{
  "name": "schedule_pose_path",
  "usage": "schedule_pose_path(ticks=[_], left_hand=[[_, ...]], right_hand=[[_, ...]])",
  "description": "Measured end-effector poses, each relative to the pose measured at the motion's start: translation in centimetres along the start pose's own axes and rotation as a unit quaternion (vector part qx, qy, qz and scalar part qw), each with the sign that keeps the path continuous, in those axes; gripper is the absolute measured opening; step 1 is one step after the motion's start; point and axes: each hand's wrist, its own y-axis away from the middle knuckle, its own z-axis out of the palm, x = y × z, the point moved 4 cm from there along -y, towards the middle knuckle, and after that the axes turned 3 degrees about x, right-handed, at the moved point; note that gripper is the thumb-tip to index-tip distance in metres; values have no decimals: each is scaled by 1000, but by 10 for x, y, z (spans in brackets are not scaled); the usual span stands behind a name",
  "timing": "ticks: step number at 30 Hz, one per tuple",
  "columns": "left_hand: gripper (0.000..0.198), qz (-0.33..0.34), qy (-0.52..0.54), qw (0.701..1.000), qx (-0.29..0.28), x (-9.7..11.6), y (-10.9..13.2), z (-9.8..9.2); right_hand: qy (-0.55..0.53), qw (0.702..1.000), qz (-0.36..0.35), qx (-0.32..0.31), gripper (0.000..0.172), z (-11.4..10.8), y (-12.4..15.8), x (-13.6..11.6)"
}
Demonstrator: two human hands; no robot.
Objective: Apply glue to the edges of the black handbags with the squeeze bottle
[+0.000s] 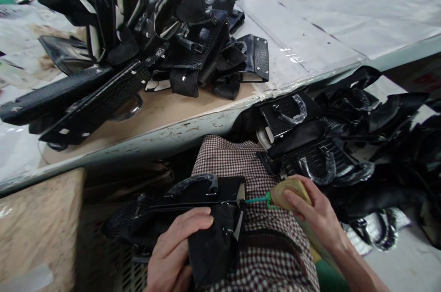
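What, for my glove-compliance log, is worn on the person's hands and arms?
Nothing: the left hand and right hand are bare, no gloves, rings or watch visible. The right forearm shows no sleeve up to the frame edge; the other is cut off.

A long desk with a bare brown wooden top and a chipped pale-grey edge (pixel 165 133) runs slantwise across the frame. White paper sheets under clear plastic film (pixel 310 30) cover its upper right. A brown cardboard box (pixel 37 223) stands at lower left. Pale grey floor (pixel 406 264) shows at lower right. The light is even, with glints on the plastic.
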Motion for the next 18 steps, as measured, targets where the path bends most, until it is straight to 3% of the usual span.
schedule_pose_path(ticks=[12, 18], left_hand=[[21, 0, 4, 1000, -11, -4, -1, 0], [21, -8, 12, 1000, -14, -7, 1, 0]], right_hand=[[-19, 997, 57, -54, 60, 4, -4, 8], [-29, 995, 84, -47, 57, 4, -4, 10]])
